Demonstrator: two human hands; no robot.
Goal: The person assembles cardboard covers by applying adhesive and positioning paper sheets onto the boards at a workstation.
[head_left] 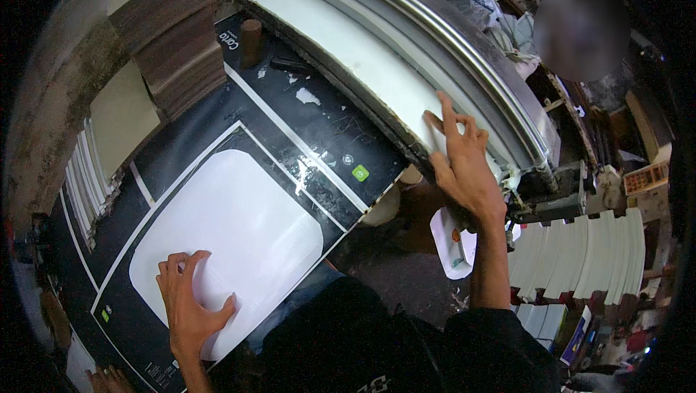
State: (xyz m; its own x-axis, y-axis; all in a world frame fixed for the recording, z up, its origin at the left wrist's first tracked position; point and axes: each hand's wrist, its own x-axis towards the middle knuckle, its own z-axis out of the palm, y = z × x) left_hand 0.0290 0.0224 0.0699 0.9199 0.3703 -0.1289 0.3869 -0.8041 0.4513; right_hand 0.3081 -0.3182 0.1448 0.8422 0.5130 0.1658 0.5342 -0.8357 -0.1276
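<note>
Head view, only one I've got. White sheet [246,219] w/ rounded corners lies flat on black tabletop [170,168], near the worker's side, nearest corner by the L forearm. L hand [190,302] is on the sheet's near-left part: fingers bent, thumb well apart from them, wide C shape, nothing pinched AFAICT.

R hand [464,157] is up at the machine [464,48], over the near end of its white ledge [319,38]. Fingers spread, index pointing up toward the grey strip, no grip on anything that I can see. Can't tell if the tips actually touch.

Far end of tabletop: brown cylinder [251,41] upright, white scrap [307,96] nearer. Green sticker [360,172] by the R edge, approx. L of the R hand. White rounded card [448,241] sits lower, partly behind the R forearm.

L side: brown board stack [181,52], plus thin pale sheets [90,175] stood on edge. Far R: pale ribbed panels [580,255]. Bottom L corner: another person's fingers [109,380], rest cut off.
</note>
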